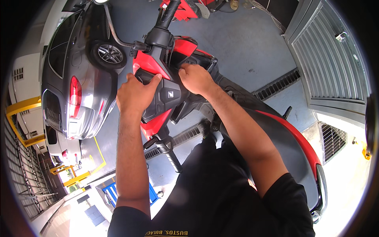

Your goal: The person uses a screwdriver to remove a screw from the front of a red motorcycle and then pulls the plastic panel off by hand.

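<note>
A red and black scooter (pixel 276 126) stands in front of me, its handlebar running from top to bottom of the view. My left hand (pixel 136 94) is closed over the edge of the handlebar cover (pixel 167 94), thumb on the face near the red trim and fingers hidden on the far side. Close to its right, my right hand (pixel 196 79) is curled at the dark inner front panel (pixel 205 62). Its fingertips are bent inward, and whatever they pinch is hidden. The upper grip (pixel 169 14) and lower grip (pixel 173 161) are untouched.
A dark grey car (pixel 89 79) is parked at the left, with a mirror stalk (pixel 112 29) reaching toward it. Drain grates (pixel 278 85) cross the blue-grey floor. A grey louvred metal door (pixel 335 59) stands at right. Red equipment (pixel 184 11) sits at the top.
</note>
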`<state>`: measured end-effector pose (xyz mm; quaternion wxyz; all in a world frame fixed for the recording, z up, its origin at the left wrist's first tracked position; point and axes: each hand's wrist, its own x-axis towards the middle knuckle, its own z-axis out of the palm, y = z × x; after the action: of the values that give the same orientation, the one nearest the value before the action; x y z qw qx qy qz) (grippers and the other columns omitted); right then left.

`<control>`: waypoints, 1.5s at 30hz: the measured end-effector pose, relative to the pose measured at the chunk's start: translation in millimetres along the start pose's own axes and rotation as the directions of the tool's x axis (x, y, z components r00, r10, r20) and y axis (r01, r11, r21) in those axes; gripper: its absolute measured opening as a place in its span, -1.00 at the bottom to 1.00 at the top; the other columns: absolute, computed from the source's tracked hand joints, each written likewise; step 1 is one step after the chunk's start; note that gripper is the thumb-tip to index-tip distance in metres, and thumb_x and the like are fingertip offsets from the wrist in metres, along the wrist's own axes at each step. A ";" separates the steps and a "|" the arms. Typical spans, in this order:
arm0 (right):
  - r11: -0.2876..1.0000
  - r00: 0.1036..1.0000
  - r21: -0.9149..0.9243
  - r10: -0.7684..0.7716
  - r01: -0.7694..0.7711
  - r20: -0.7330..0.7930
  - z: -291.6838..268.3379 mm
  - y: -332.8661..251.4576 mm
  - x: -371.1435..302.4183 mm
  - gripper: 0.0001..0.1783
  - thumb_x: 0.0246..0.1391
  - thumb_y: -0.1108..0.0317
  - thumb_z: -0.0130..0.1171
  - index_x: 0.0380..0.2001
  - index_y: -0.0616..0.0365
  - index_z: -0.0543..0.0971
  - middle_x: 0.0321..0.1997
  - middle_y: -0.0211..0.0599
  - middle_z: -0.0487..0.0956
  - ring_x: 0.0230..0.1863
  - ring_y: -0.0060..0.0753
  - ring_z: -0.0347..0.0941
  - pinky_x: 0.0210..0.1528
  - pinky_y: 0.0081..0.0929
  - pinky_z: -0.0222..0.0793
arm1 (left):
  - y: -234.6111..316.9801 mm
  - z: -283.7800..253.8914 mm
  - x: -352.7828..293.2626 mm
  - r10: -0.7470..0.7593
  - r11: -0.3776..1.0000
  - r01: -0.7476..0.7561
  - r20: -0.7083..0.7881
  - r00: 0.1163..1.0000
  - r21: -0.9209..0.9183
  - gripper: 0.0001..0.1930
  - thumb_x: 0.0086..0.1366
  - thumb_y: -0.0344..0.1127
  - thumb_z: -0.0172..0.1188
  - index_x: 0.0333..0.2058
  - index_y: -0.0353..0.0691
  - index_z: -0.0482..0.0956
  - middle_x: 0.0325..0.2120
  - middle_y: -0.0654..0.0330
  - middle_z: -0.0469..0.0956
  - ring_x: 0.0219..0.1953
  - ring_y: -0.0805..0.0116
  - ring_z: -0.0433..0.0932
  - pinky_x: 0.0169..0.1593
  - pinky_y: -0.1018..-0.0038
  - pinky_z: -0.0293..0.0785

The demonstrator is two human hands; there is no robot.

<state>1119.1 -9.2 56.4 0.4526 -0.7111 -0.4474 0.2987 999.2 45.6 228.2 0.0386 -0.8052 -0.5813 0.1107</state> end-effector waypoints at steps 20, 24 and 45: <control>0.850 0.900 0.523 0.277 -0.065 -0.337 7.0 -18.5 -20.4 -0.72 -0.11 0.51 0.44 -0.30 0.31 0.59 -0.42 -0.14 0.68 -0.35 -0.29 0.67 -0.28 -0.36 0.54 | 55.0 32.2 78.9 0.861 0.508 -0.853 0.112 0.497 -0.120 -0.81 0.14 -0.58 0.20 -0.23 -0.31 0.58 -0.28 -0.01 0.66 -0.14 0.01 0.64 -0.09 0.17 0.53; 0.878 0.852 0.478 0.262 -0.015 -0.453 13.8 -3.2 -22.6 -0.79 -0.08 0.44 0.43 -0.33 0.22 0.64 -0.37 -0.16 0.71 -0.39 -0.32 0.67 -0.27 -0.38 0.54 | 71.1 36.5 87.8 0.818 0.511 -0.855 0.354 0.453 -0.086 -0.75 0.07 -0.61 0.20 -0.22 -0.33 0.62 -0.27 -0.04 0.70 -0.16 0.03 0.68 -0.07 0.26 0.56; 0.946 0.914 0.299 0.009 0.122 -0.405 13.4 11.7 -26.3 -0.91 -0.08 0.52 0.28 -0.43 0.15 0.63 -0.36 -0.22 0.59 -0.31 -0.21 0.59 -0.22 -0.32 0.49 | 88.8 58.5 112.5 0.792 0.285 -0.953 0.534 0.296 0.106 -0.82 -0.01 -0.55 0.22 -0.40 -0.22 0.72 -0.40 0.02 0.70 -0.27 0.01 0.68 -0.16 0.20 0.57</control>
<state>1101.2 -30.2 40.6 0.6516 -0.6615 -0.3118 0.2015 1102.3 119.4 139.3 0.0227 -0.9229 0.0151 0.3842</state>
